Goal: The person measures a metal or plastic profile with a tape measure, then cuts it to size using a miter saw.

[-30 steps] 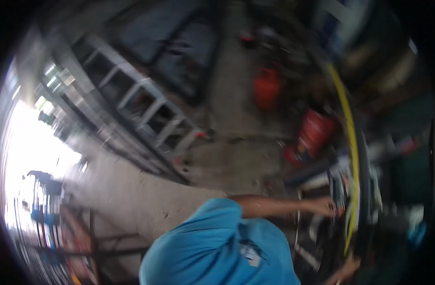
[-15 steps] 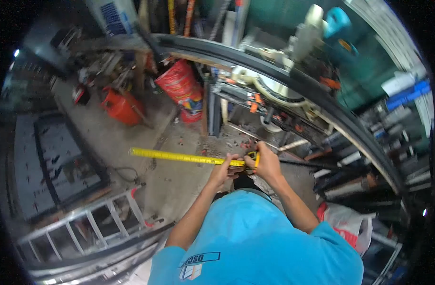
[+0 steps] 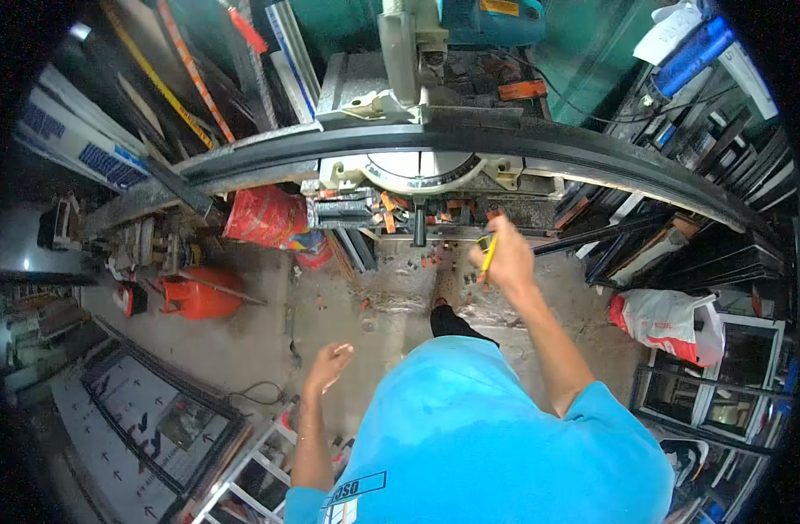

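Observation:
My right hand (image 3: 512, 260) is closed around a yellow and black tape measure (image 3: 486, 255), just in front of the saw bench. No blade shows out of the tape's case. Lower on the left, my left hand (image 3: 328, 367) hangs over the concrete floor with nothing in it, its fingers loosely apart. Ahead of me stands a mitre saw (image 3: 402, 61) with a pale round base. Across it lies a long dark profile (image 3: 505, 140), with neither hand touching it.
Orange clamps (image 3: 389, 212) and offcuts sit below the saw. At left are a red bucket (image 3: 265, 218) and an orange gas cylinder (image 3: 203, 293). A ladder (image 3: 251, 467) lies lower left; a white and red bag (image 3: 671, 323) rests at right. Profiles lean on both sides.
The yellow blade, stretched out to the left between both hands, is back in its case. My left hand has let go and dropped down-left. My right hand reaches nearer the saw; the view has turned.

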{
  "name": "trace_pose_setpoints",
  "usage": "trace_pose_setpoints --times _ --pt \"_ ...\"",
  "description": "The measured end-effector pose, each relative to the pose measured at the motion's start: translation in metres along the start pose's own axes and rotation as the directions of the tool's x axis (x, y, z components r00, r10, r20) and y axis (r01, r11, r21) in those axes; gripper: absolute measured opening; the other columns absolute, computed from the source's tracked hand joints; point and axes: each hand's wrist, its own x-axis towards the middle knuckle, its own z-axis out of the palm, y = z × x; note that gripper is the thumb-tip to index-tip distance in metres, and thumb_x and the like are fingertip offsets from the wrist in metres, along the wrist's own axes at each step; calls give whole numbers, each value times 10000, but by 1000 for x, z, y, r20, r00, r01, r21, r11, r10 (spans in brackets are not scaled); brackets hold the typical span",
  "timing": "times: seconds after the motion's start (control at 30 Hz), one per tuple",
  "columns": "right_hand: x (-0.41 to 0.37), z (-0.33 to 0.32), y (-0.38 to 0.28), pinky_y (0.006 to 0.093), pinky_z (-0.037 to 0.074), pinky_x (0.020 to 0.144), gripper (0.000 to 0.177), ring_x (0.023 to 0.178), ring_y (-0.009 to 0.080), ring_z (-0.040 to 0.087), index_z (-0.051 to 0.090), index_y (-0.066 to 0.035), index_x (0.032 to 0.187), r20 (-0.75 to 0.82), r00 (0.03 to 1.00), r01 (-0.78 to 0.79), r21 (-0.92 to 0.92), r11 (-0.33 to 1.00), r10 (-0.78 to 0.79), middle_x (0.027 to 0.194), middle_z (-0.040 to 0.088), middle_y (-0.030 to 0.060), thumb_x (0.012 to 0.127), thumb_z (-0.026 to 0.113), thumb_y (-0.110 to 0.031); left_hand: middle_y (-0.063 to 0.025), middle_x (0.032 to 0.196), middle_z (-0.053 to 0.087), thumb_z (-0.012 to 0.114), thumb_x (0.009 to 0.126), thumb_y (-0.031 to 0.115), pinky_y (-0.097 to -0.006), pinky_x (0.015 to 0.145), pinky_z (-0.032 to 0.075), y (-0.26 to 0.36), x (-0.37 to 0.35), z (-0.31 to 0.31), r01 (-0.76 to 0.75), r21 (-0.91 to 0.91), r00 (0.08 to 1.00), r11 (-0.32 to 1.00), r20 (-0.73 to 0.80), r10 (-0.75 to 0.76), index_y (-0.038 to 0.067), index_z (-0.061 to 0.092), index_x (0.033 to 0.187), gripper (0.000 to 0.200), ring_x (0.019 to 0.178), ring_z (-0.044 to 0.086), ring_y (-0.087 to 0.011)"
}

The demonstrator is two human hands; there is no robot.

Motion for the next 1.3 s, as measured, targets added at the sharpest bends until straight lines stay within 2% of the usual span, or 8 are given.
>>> trace_pose_setpoints --times 0.2,0.27,0.5,0.63,0.7,0.77,0.97,1.3 --pt "54 5 70 496 505 890 554 1072 413 593 534 -56 1195 -244 967 -106 -113 988 76 1180 592 187 759 829 -229 -133 1250 659 737 935 217 -374 1003 483 94 75 -65 -422 -14 854 906 -341 393 -8 630 1276 423 1175 606 -236" --pt "65 8 78 501 503 906 569 1085 426 589 533 -59 1199 -238 966 -140 -130 982 106 1192 588 190 750 843 -219 -175 1336 598 757 888 190 -431 1087 421 162 89 -80 -537 410 675 737 -315 667 20 637 1273 438 1285 543 -310" --pt "74 26 98 495 509 865 568 1042 442 605 536 -48 1206 -337 939 -136 -200 970 62 1161 606 214 759 844 -214 -196 1534 403 842 747 217 -589 1185 254 292 164 -113 -438 784 383 440 -281 880 99 491 1463 806 1450 312 -450" --pt "91 4 64 450 508 824 423 967 421 645 589 7 1118 -429 898 -135 -64 989 95 959 660 225 844 801 -237 -177 1523 416 882 716 256 -650 1192 206 318 214 -154 -307 862 429 402 -252 868 131 474 1476 872 1474 295 -422" --pt "108 -7 54 422 510 818 438 927 364 671 598 34 1094 -172 879 -323 472 821 444 971 673 211 882 783 -302 -166 1514 433 881 715 282 -650 1185 220 322 235 -179 -301 880 454 368 -207 866 136 483 1470 866 1471 301 -418" --pt "136 12 87 378 494 772 436 854 265 638 602 37 1085 -569 821 66 20 998 -43 934 658 145 917 748 -339 -129 1415 544 900 678 321 -595 1123 335 320 262 -203 -359 862 460 356 -168 872 138 549 1405 828 1360 465 -343" --pt "186 1 86 300 436 749 339 777 150 530 612 -13 1046 -396 829 -68 630 773 396 860 583 46 898 753 -283 -154 1112 646 956 578 322 -458 891 503 334 263 -212 -461 808 438 368 -153 886 74 620 1314 846 1060 632 -379" --pt "208 -26 89 284 387 624 290 699 103 488 654 -35 951 -288 789 -135 781 610 542 805 565 2 886 782 -286 -102 1108 667 942 583 402 -463 937 449 345 267 -191 -389 835 470 390 -184 863 100 711 1214 737 1101 597 -313"
